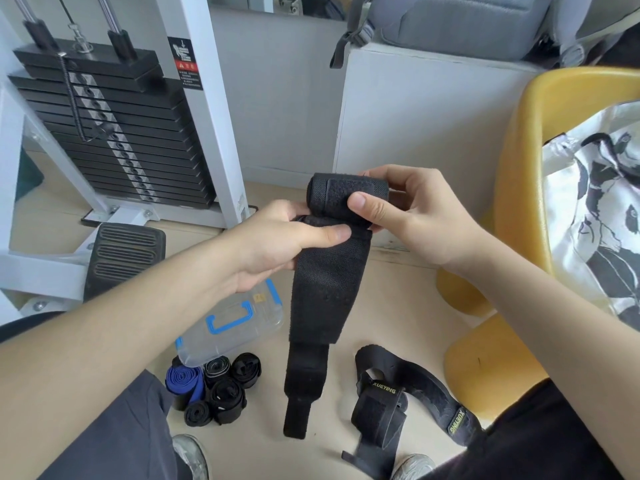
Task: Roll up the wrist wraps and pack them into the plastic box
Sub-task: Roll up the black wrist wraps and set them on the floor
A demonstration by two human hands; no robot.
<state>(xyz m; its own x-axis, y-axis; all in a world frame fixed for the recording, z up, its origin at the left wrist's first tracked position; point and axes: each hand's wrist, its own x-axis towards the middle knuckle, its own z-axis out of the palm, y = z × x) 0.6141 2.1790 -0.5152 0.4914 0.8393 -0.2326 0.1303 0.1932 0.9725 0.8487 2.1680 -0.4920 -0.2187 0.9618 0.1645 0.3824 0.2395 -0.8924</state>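
Both hands hold one black wrist wrap (325,289) in the air above the floor (391,306). The wrap's upper end is wound into a short, thick roll (332,192). The right grip (415,216) is clamped on that roll, with the thumb (367,206) pressed on the fuzzy fastening patch at the front and the fingers curled round the back. The left grip (277,244) is clamped on the strap just under the roll, its thumb (325,233) lying flat across the front, so the two grips sit almost touching. The unrolled part of the wrap hangs straight down from them. It narrows in steps to a thin tab at the bottom.

Below the left grip, the clear plastic box (235,327) with blue clasps and a blue handle lies on the floor. Whether its lid is latched I cannot tell. Just nearer the person than the box is a cluster of rolled wraps (228,393), which are black apart from a blue one (183,381) at its left edge. Below the right grip lie loose, unrolled black straps (398,393) with yellow lettering.

To the right of the right grip stands a yellow chair (519,168) holding a patterned cloth bag (606,202). Beyond the left grip stands a black weight stack (114,133) in a white frame.
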